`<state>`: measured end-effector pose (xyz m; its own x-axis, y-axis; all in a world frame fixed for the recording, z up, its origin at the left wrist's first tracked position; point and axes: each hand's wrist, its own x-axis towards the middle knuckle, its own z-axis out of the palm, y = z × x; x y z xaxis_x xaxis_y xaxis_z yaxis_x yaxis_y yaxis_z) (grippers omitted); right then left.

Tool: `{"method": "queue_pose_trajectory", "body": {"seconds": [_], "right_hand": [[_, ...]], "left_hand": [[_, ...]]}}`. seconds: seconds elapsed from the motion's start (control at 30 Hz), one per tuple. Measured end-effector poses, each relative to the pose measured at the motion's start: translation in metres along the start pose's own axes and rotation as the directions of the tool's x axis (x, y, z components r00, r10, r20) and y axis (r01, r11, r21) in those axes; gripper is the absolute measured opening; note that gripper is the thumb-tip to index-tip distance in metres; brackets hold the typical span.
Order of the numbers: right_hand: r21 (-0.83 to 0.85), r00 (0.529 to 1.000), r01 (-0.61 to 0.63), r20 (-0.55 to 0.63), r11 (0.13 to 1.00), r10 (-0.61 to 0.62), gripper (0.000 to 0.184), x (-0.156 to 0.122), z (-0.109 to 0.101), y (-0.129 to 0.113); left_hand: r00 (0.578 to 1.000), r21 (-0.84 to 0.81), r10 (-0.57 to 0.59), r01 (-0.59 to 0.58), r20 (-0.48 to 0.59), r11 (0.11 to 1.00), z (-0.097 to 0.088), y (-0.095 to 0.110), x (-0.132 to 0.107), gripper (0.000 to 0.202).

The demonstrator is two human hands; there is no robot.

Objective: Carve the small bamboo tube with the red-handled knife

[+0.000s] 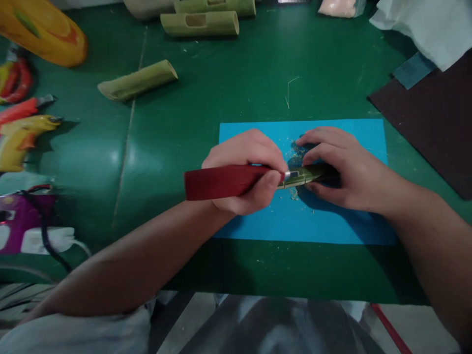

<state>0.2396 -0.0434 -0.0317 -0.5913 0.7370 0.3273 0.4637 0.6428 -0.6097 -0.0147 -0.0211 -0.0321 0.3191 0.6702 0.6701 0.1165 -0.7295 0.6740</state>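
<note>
My left hand is wrapped round the dark red handle of a knife, whose short metal blade meets a small green bamboo piece. My right hand is curled over that bamboo piece and pins it on a blue sheet. The far end of the bamboo is hidden under my right palm. Fine shavings lie on the blue sheet around the cut.
The blue sheet lies on a green table. Cut bamboo tubes lie farther back. Yellow and orange glue guns and a purple tool with a black cord are at the left. A dark mat sits at right.
</note>
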Motion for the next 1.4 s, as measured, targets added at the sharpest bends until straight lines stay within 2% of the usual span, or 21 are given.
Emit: {"method": "queue_pose_trajectory", "body": {"seconds": [0.03, 0.07, 0.1, 0.13, 0.17, 0.3, 0.57, 0.77, 0.87, 1.1, 1.23, 1.3, 1.4], "right_hand": [[-0.004, 1.000, 0.009, 0.001, 1.000, -0.009, 0.024, 0.000, 0.000, 0.001], [-0.008, 1.000, 0.016, 0.004, 1.000, -0.016, 0.025, 0.000, 0.000, 0.001], [-0.011, 1.000, 0.020, 0.003, 1.000, -0.020, 0.025, 0.000, 0.000, 0.001], [-0.009, 1.000, 0.018, 0.007, 1.000, -0.018, 0.025, 0.001, 0.000, 0.000], [-0.005, 1.000, 0.013, 0.009, 1.000, -0.013, 0.025, 0.001, 0.000, 0.000], [0.000, 1.000, 0.002, 0.016, 1.000, -0.002, 0.024, 0.004, 0.000, -0.002], [-0.001, 1.000, -0.014, 0.026, 1.000, 0.014, 0.022, 0.004, -0.001, -0.002], [-0.023, 1.000, -0.006, 0.009, 1.000, 0.006, 0.022, 0.005, 0.000, -0.002], [-0.032, 1.000, -0.008, 0.001, 0.999, 0.008, 0.021, 0.007, 0.001, -0.002], [-0.048, 1.000, -0.009, -0.006, 0.999, 0.009, 0.018, 0.006, 0.002, -0.002], [-0.036, 1.000, -0.017, -0.003, 0.999, 0.016, 0.020, 0.007, 0.003, -0.001], [-0.035, 1.000, -0.014, 0.002, 0.999, 0.014, 0.019, 0.007, 0.002, -0.001], [-0.039, 1.000, -0.009, 0.010, 0.999, 0.009, 0.020, 0.007, 0.002, -0.002]], "left_hand": [[0.989, -0.028, 0.144, -0.143, 0.021, 0.989, -0.001, 0.001, 0.003, 0.027], [0.957, -0.061, 0.287, -0.285, 0.034, 0.957, -0.002, 0.002, 0.006, 0.016], [0.945, -0.073, 0.320, -0.315, 0.068, 0.946, -0.003, 0.002, 0.009, 0.009], [0.964, -0.047, 0.255, -0.252, 0.073, 0.967, -0.004, 0.002, 0.012, 0.006], [0.949, -0.053, 0.301, -0.297, 0.093, 0.953, -0.004, 0.002, 0.014, 0.005], [0.935, -0.065, 0.326, -0.320, 0.139, 0.945, -0.007, 0.002, 0.016, 0.010], [0.941, -0.078, 0.305, -0.297, 0.147, 0.952, -0.009, 0.004, 0.016, 0.007], [0.976, -0.034, 0.172, -0.169, 0.135, 0.985, -0.009, 0.010, 0.011, 0.001], [0.980, -0.038, 0.147, -0.143, 0.136, 0.989, -0.008, 0.011, 0.009, 0.002], [0.960, -0.066, 0.243, -0.236, 0.141, 0.969, -0.006, 0.005, 0.012, 0.003], [0.942, -0.147, 0.292, -0.270, 0.162, 0.952, -0.004, -0.001, 0.015, 0.005], [0.947, -0.165, 0.297, -0.276, 0.120, 0.947, -0.002, -0.004, 0.016, 0.002], [0.943, -0.170, 0.332, -0.322, 0.035, 0.931, 0.002, -0.006, 0.015, 0.010]]}}
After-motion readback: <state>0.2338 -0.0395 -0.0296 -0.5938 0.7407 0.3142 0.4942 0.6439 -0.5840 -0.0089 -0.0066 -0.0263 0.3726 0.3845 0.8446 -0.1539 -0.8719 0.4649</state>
